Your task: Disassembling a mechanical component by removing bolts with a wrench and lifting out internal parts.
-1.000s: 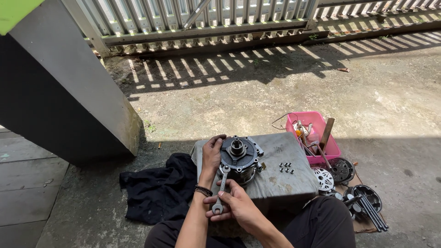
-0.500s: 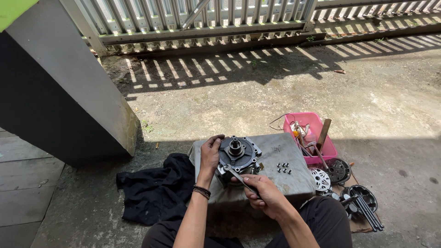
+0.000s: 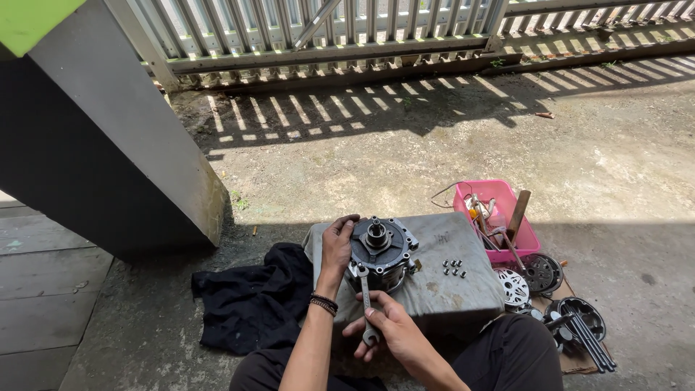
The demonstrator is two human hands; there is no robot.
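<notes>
Wrench (image 3: 365, 304) pinched in right-hand fingers (image 3: 382, 324), left-hand fingers (image 3: 339, 233) gripping motor (image 3: 381, 250); bolts (image 3: 454, 267) beside.

Round dark metal motor housing (image 3: 381, 250) upright, wrench (image 3: 365, 300) against its side.

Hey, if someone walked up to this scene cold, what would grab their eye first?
Probably the round dark metal motor housing on the cloth-covered block at centre, steadied by the left hand while the right hand grips a wrench set against its lower edge. Next, the bright pink tray of tools to the right, and the black cloth crumpled on the ground to the left.
</notes>
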